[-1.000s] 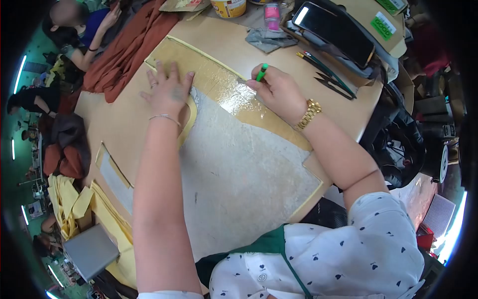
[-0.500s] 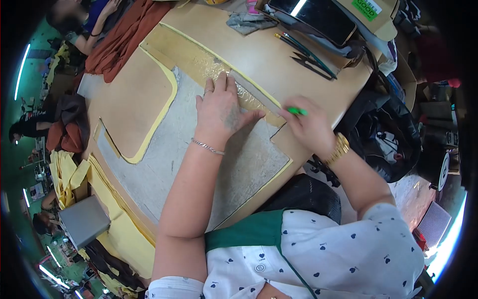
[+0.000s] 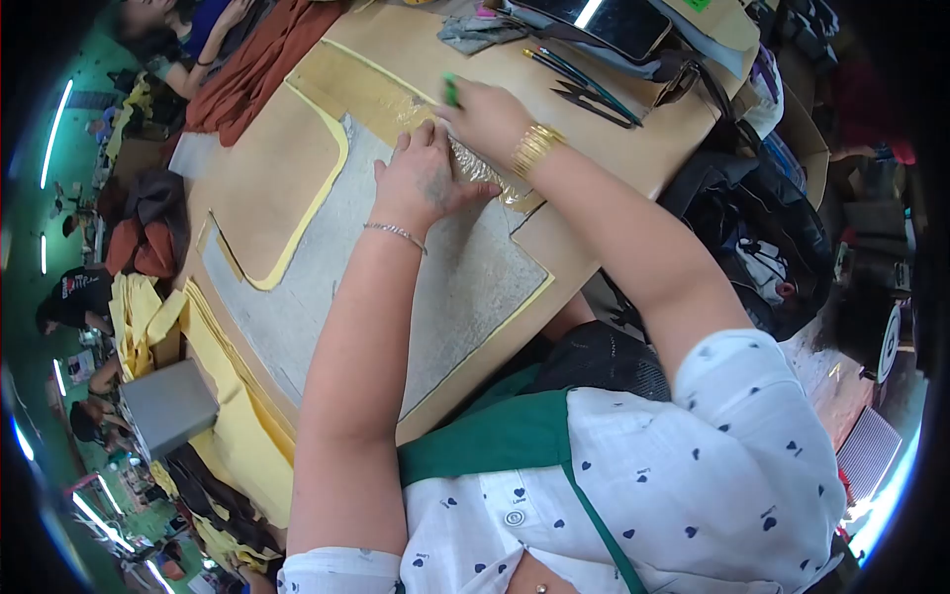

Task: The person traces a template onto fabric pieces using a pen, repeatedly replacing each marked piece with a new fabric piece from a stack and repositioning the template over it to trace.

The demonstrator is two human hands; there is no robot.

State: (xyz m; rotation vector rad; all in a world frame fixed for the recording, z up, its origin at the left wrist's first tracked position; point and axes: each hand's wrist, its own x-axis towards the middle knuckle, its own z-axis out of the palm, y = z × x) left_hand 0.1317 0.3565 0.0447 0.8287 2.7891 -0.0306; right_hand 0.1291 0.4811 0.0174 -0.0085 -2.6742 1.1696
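Note:
A large grey pattern template (image 3: 327,257) with a brown taped strip (image 3: 361,87) along its far side lies on yellow fabric (image 3: 339,163), which shows as a thin border around its edges. My left hand (image 3: 424,178) presses flat on the template beside the shiny taped part, fingers spread. Closed around a green pen (image 3: 451,91), my right hand (image 3: 485,117) is just beyond the left fingertips, at the template's far edge. The pen's tip is hidden by the hand.
Dark snips (image 3: 594,103) and pencils (image 3: 574,74) lie to the right of the far edge. Beyond are a phone (image 3: 604,22) and grey cloth (image 3: 482,34). Rust-coloured fabric (image 3: 259,69) is at the upper left, a grey box (image 3: 168,408) and folded yellow fabric (image 3: 233,406) at lower left. A co-worker sits at top left.
My left hand has shifted right along the template from its far-left part and now lies flat near the taped strip. My right hand went right, then back left along the far edge with the pen.

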